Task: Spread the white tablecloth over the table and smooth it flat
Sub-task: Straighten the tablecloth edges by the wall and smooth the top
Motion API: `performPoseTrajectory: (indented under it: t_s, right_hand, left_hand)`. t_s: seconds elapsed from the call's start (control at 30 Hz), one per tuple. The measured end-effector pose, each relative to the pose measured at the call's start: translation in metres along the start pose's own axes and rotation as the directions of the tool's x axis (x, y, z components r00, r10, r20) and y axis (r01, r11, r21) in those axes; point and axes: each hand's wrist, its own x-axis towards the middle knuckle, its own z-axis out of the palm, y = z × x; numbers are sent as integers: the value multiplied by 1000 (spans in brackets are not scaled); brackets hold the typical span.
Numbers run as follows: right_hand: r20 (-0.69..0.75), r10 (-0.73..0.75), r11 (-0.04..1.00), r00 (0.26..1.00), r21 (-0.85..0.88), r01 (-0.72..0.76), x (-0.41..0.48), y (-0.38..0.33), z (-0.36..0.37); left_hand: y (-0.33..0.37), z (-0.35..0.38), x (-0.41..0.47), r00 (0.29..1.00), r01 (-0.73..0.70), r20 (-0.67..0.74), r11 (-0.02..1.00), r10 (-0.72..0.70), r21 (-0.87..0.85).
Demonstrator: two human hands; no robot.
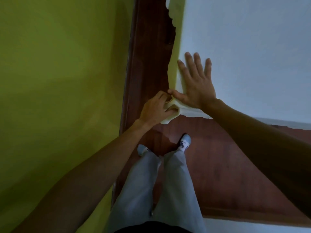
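The white tablecloth [244, 47] covers the table top at the upper right, and its scalloped edge hangs down the left side. My right hand [195, 81] lies flat, fingers spread, on the cloth at the table's near left corner. My left hand [156, 108] grips the bunched corner of the cloth just below that corner, fingers curled round the fabric. The table itself is hidden under the cloth.
A green wall [58, 81] fills the left side, close to the table. Dark red-brown wooden floor [210, 157] runs between wall and table. My legs in grey trousers [159, 190] and both feet stand in that narrow gap. A white surface [252, 227] shows at the bottom right.
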Motion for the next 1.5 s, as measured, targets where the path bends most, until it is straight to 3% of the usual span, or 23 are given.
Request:
performPoseTrajectory:
  t_s: [0.17,0.3,0.5,0.6,0.77,0.87,1.17,1.37,1.5]
  right_hand:
    - [-32,6,1000,999,-8,-6,1,0,2]
    - [-37,8,1000,999,6,-8,-2,0,0]
    - [-31,11,1000,999,11,-11,-2,-1,-3]
    - [-34,10,1000,999,9,-10,-2,-1,-3]
    - [-9,12,1000,1000,13,-12,-2,-2,-1]
    - [-3,3,1000,1000,31,-3,-3,-2,-4]
    - [45,-133,991,990,8,133,-9,-5,-9]
    - [84,-59,998,995,-19,60,-6,-17,-10]
    - [83,-50,999,995,-17,51,-7,-20,-9]
  left_hand:
    - [-10,14,-9,983,13,-184,998,-24,-61]
    - [-20,2,-19,976,-42,-213,999,38,-15]
    - [-26,-24,-12,951,-280,-94,948,296,153]
    - [-26,-34,-4,937,-345,11,925,348,160]
    - [-36,-34,13,942,-308,168,947,291,86]
    - [-39,-28,29,936,-309,226,938,270,157]
    - [-37,-20,63,918,-389,198,875,344,288]
    - [-38,-13,65,946,-315,168,908,277,277]
    - [-28,-9,61,982,-147,146,970,120,192]
